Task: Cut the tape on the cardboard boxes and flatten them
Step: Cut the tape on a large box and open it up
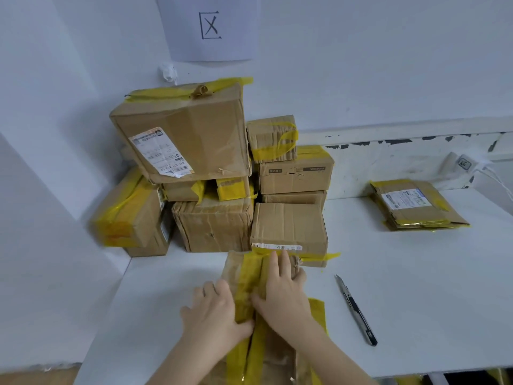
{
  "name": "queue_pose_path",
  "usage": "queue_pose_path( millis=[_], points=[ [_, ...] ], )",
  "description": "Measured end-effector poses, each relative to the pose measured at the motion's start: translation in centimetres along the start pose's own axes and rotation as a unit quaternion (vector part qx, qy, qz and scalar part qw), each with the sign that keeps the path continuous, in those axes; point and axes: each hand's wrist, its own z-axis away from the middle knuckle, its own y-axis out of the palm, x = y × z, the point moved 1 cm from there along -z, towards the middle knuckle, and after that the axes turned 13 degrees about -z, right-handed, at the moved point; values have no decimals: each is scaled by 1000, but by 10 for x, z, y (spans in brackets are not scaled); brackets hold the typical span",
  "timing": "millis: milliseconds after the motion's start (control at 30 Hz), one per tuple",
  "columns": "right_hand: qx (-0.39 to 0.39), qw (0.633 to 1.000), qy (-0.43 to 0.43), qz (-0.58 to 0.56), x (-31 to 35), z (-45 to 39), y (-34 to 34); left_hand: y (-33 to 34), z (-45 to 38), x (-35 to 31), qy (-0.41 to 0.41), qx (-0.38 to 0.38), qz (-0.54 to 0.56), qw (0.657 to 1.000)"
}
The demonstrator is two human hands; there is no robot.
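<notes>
The box (258, 301) in hand lies on the counter (416, 287) directly before you, its yellow tape (247, 287) apparently slit. Your left hand (213, 309) and right hand (283, 293) press it down, grip open, fingers spread, holding nothing. Flattening is under way. The knife (356, 309) lies just right; the sealed stack (211, 173) awaits. Next: press flat, then set it on the flattened pile (416, 207).

A brown box (244, 276) lies flattened at the table's near edge — yellow tape along it; taped boxes (211, 173) stacked behind, knife (356, 311) right.
</notes>
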Motion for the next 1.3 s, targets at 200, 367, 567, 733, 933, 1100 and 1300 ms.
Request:
queue_pose_path(
  millis=[200,367,567,733,933,1100,1300],
  points=[
    [18,987,60,145,5,-5,-4,-7,-5,-18,15,19,-84,996],
    [57,976,120,173,19,-11,5,-7,-7,-29,6,40,-128,991],
    [21,981,120,152,18,-12,15,-1,-5,-24,37,13,-88,995],
    [18,990,118,80,25,-11,9,-2,-8,-16,61,19,-4,998],
    [82,975,-31,-206,-3,-1,-39,-9,-17,0,130,68,125,981],
    [49,882,-80,-461,-28,5,-53,-17,-17,17,164,92,159,969],
    [-14,767,-36,-640,-47,18,-50,-9,-11,-8,117,64,82,988]
  ],
)
